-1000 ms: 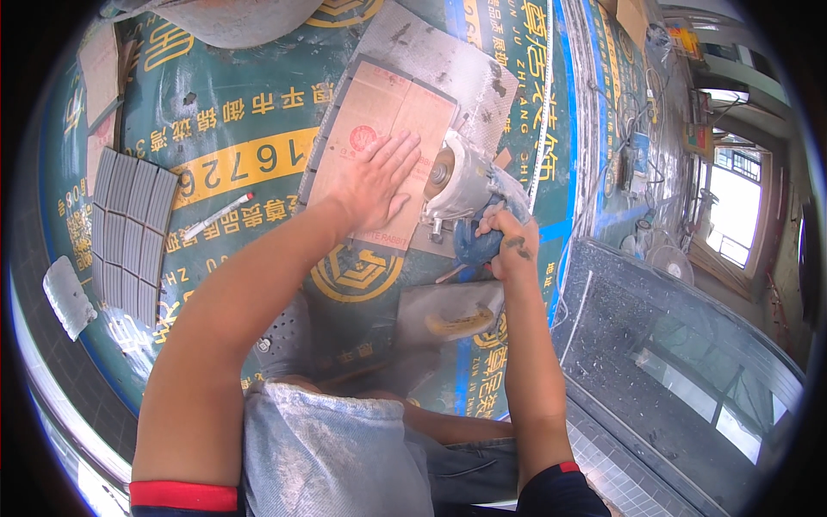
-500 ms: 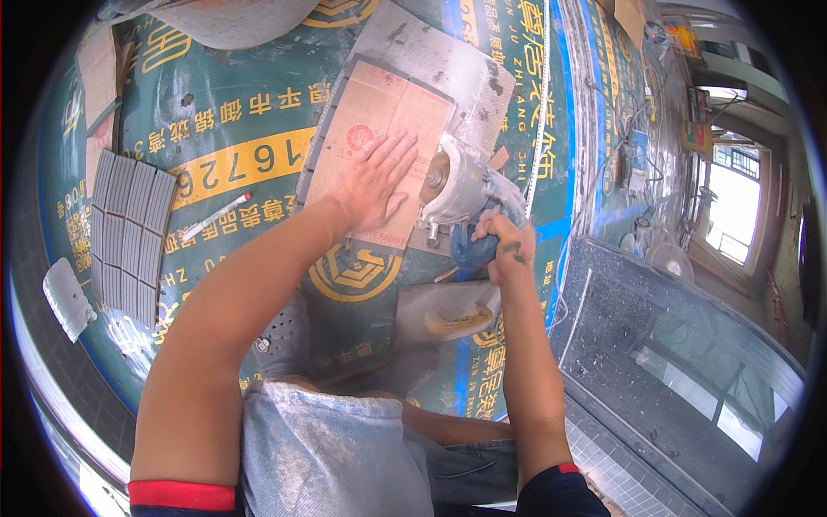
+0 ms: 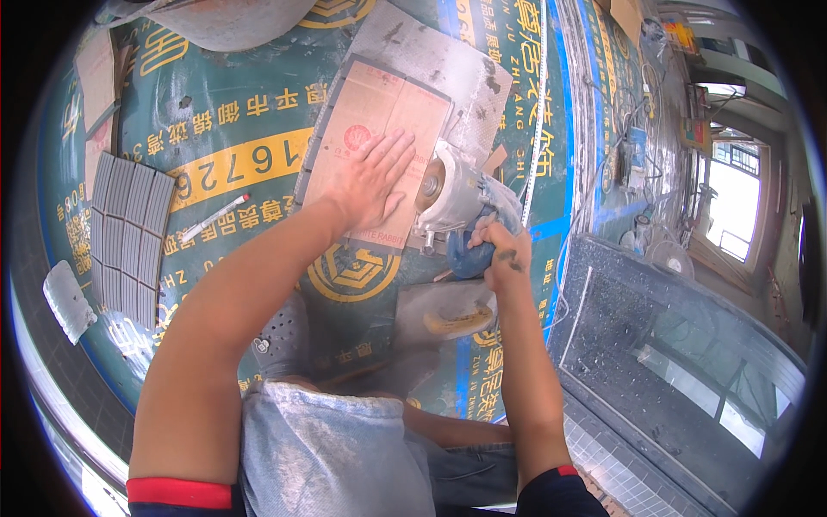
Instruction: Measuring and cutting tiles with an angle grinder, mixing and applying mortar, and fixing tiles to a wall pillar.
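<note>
My left hand (image 3: 379,177) lies flat, fingers spread, on the brown paper face of a sheet of mosaic tile (image 3: 376,99); dark tile edges show along its rim. The sheet rests on a larger grey, stained slab (image 3: 475,76). My right hand (image 3: 500,250) is wrapped round the blue handle of a dusty hand-held tile cutter (image 3: 461,196). The cutter stands at the sheet's right edge, its round hub facing the sheet. Its cutting edge is hidden from view.
Left of me lie a sheet of grey strip mosaic (image 3: 131,233), a marker pen (image 3: 215,216) and a pale notched plate (image 3: 69,300). A trowel (image 3: 448,314) with a yellowish handle is close to my knees. A bucket (image 3: 226,19) stands far left; a dark glass panel (image 3: 672,345) is right.
The tile cutter and my right hand have shifted slightly toward me along the sheet's right edge. My left hand stays pressed on the paper face.
</note>
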The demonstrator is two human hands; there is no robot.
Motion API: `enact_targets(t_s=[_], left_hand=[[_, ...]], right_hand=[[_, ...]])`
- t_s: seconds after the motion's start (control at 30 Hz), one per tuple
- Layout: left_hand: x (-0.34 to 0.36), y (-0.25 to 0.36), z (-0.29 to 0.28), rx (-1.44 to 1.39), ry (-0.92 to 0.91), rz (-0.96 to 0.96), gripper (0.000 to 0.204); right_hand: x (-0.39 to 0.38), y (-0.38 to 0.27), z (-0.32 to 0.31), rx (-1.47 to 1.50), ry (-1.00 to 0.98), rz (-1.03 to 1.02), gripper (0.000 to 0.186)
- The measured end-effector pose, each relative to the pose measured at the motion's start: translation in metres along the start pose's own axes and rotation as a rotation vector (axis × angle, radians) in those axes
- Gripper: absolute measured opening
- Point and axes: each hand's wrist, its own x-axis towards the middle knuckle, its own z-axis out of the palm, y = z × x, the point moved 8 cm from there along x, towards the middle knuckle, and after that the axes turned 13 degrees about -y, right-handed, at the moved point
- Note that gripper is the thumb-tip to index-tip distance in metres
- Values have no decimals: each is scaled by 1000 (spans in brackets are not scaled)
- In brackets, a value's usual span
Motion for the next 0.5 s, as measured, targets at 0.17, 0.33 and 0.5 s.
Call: enact_targets(t_s=[0.17, 0.33, 0.5], left_hand=[[1, 1, -1, 18, 2, 0, 72], [2, 0, 2, 15, 0, -3, 72], [2, 0, 0, 12, 16, -2, 72]], right_hand=[[-3, 2, -3, -64, -23, -35, 13], [-2, 5, -3, -82, -52, -39, 12], [-6, 7, -2, -74, -5, 22, 14]])
